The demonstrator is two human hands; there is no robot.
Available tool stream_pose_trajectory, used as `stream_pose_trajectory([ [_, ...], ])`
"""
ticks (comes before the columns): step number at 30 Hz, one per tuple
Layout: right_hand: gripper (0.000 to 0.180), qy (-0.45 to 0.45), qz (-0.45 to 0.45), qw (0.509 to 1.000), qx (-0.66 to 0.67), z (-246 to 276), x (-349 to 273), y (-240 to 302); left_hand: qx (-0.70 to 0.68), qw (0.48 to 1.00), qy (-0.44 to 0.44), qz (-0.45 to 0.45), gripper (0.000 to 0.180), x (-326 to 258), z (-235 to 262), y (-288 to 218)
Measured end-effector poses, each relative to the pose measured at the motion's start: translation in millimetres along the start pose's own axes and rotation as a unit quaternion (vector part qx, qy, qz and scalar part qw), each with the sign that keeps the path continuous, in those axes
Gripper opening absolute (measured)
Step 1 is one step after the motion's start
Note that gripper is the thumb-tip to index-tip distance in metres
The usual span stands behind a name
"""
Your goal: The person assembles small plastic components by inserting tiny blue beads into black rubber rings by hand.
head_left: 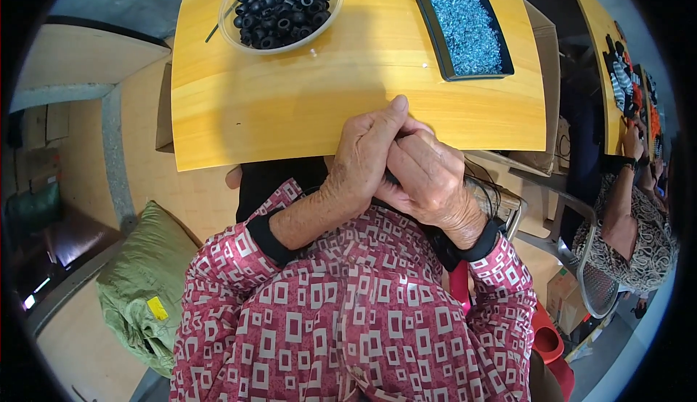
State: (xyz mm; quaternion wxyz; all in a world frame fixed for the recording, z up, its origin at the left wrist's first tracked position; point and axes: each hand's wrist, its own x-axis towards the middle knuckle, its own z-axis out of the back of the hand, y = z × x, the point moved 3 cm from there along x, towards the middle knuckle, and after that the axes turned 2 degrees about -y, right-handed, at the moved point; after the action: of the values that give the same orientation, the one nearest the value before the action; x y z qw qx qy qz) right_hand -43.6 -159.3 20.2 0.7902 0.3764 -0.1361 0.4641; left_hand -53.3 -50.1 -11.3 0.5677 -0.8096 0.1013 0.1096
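My left hand (365, 149) and my right hand (428, 173) are pressed together just over the near edge of the yellow table (312, 104). Fingers of both are closed, the left thumb pointing up and away from me. Whatever they hold, if anything, is hidden between the palms and fingers. Beyond them to the left stands a round clear plastic bowl (335, 18) with many small black ring-like pieces (284, 11) in it. To the right is a dark rectangular tray (444, 59) filled with tiny shiny blue bits (467, 30).
A thin dark stick (212, 33) lies by the bowl. Green sack (141, 286) on the left, cardboard box (541, 61) right of the table. Dark thin cords (488, 197) hang near my right wrist. At right, a person (628, 235) sits on a metal chair (597, 286) at another table.
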Motion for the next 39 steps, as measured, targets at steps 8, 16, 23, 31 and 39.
stream_pose_trajectory([
  [8, 0.023, -0.009, -0.101, 0.995, -0.017, 16.8, 0.1, -2.2, 0.076, 0.986, 0.133, -0.064, 0.043, -25.7, 25.0, -23.6],
  [16, 0.030, 0.023, 0.023, 0.995, -0.089, 12.3, -3.8, 9.3, 0.044, 0.992, 0.074, 0.095, 0.021, -36.3, 31.7, -15.1],
  [23, 0.033, 0.045, 0.027, 0.993, -0.106, 10.5, -2.7, 10.6, 0.041, 0.996, 0.068, 0.050, 0.017, -35.9, 35.6, -16.9],
  [31, 0.033, 0.081, -0.014, 0.991, -0.106, 12.7, 3.8, 7.7, 0.096, 0.995, 0.022, 0.030, 0.017, -33.4, 38.0, -11.0],
  [39, 0.028, 0.126, 0.002, 0.988, -0.089, 13.5, 5.6, 3.1, 0.071, 0.996, 0.035, 0.036, 0.021, -35.7, 38.4, -8.2],
])
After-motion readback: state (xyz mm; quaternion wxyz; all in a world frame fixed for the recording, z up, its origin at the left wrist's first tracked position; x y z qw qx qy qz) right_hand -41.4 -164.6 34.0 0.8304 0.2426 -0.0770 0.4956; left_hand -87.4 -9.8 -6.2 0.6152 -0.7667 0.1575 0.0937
